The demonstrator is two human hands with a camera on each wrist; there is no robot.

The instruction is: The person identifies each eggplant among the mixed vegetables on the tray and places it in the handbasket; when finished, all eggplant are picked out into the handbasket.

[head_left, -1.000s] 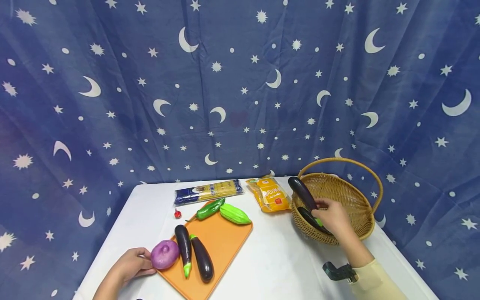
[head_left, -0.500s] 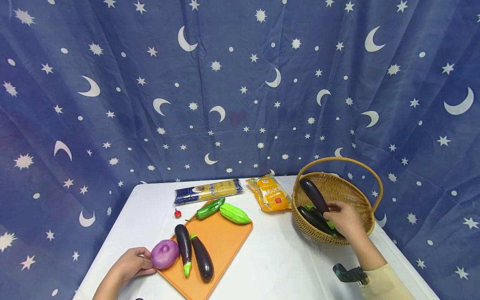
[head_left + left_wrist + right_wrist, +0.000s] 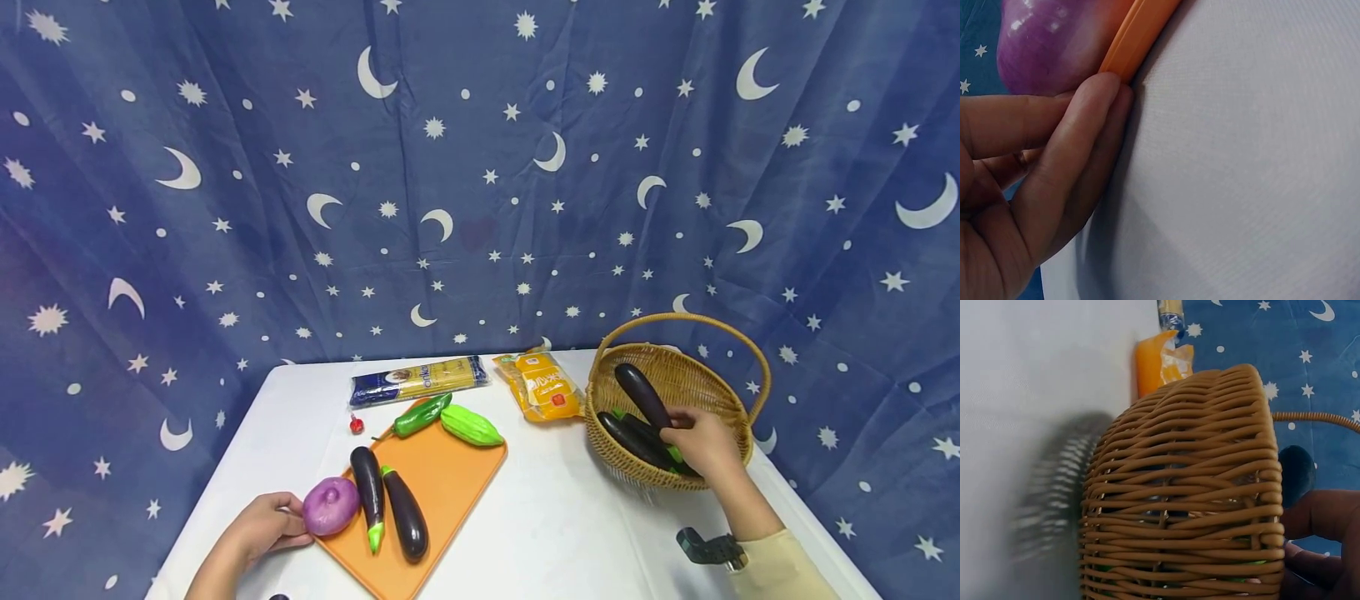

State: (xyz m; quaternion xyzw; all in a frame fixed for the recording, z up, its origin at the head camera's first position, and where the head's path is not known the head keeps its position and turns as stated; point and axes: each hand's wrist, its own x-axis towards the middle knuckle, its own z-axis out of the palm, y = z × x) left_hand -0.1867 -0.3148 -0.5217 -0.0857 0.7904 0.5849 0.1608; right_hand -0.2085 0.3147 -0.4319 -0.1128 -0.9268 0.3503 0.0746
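Head view is bright and even, violet-tinted at the left of the curtain. Left wrist view is dimmer, white glare marking the purple onion. Right wrist view is dim, a soft, striped shadow lying beside the wicker basket.

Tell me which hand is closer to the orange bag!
Right hand! It's right of the bag, at the basket; the left hand is farther left, by the onion.

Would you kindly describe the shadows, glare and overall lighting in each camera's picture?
Head view: brightest, patterned curtain clear; left wrist view: dimmer, glare spots on the purple vegetable, shadow on the white cloth beside the left hand; right wrist view: also dim, a striped, soft-edged shadow beside the basket.
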